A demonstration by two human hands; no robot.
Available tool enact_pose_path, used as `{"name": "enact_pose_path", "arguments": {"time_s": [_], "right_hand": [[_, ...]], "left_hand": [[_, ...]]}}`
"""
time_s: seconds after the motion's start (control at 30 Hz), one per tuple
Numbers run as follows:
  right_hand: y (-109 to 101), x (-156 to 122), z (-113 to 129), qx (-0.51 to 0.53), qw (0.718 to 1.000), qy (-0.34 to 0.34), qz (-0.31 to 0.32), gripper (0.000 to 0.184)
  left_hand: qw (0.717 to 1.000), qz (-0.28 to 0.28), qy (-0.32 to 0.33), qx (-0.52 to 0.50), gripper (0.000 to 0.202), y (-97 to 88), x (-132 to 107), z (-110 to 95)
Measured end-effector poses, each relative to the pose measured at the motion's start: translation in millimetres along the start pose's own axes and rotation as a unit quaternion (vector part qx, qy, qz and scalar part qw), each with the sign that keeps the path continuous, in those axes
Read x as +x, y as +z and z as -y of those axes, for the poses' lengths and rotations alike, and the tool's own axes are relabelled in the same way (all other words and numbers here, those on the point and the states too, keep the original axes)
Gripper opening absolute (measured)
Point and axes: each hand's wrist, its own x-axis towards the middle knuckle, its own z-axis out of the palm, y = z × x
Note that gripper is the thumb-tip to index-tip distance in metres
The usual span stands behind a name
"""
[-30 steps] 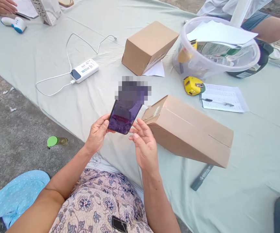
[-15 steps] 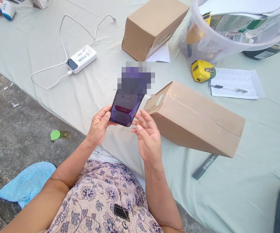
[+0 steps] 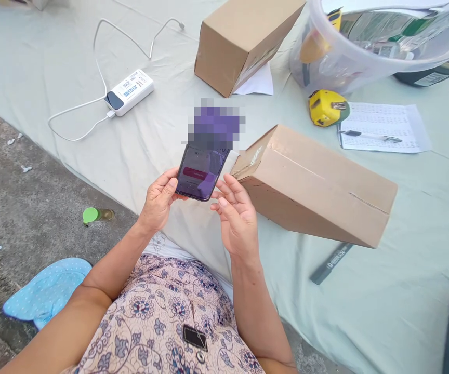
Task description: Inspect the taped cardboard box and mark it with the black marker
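A smartphone [image 3: 199, 174] with a dark, purple-tinted screen is tilted up in front of me. Its upper part is hidden by pixel blocks. My left hand [image 3: 161, 200] grips the phone's lower left edge, thumb on the front. Beside the lower right edge is my right hand [image 3: 238, 215], palm up, fingers apart and slightly curled; its fingertips are at the phone's edge, and I cannot tell if they touch it. Just right of this hand lies a closed cardboard box [image 3: 321, 187] on the cloth-covered table [image 3: 255, 311].
Farther back are a second cardboard box [image 3: 243, 41], a white power bank [image 3: 131, 92] with its cable, and a clear plastic tub [image 3: 357, 59]. A yellow tape measure [image 3: 328, 108] and a pen [image 3: 372, 136] lie by printed paper [image 3: 384, 114]. A black marker [image 3: 329, 264] sits nearer.
The view has shifted slightly. Both hands and the phone keep nearly the same pose. The other person's hand and the white-and-blue device at the upper left have mostly left the view.
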Motion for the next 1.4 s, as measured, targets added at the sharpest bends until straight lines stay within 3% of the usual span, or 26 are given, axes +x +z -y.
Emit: {"name": "enact_pose_path", "arguments": {"time_s": [0.5,0.7,1.0,1.23,1.4], "right_hand": [[-4.7,-5.0,-7.3,0.002,1.000,0.005,-0.010,0.051],[-9.8,-14.3,-20.1,0.006,0.998,0.005,0.059,0.048],[-11.9,-29.1,-31.5,0.058,0.996,-0.049,0.043,0.040],[-5.6,-37.5,-28.6,0.100,0.991,-0.092,0.016,0.030],[-4.5,-42.8,-26.1,0.093,0.988,-0.124,-0.007,0.029]], "left_hand": [[1.000,0.011,0.005,0.001,0.045,3.8,-6.7,-1.2],[0.999,0.025,0.042,0.007,0.040,4.4,-7.3,-2.1],[0.997,0.072,0.012,-0.012,0.043,12.6,-17.5,-0.8],[0.992,0.112,0.024,-0.044,0.041,17.2,-28.7,-9.8],[0.980,0.177,0.002,-0.087,0.033,18.7,-29.7,-23.1]]}}
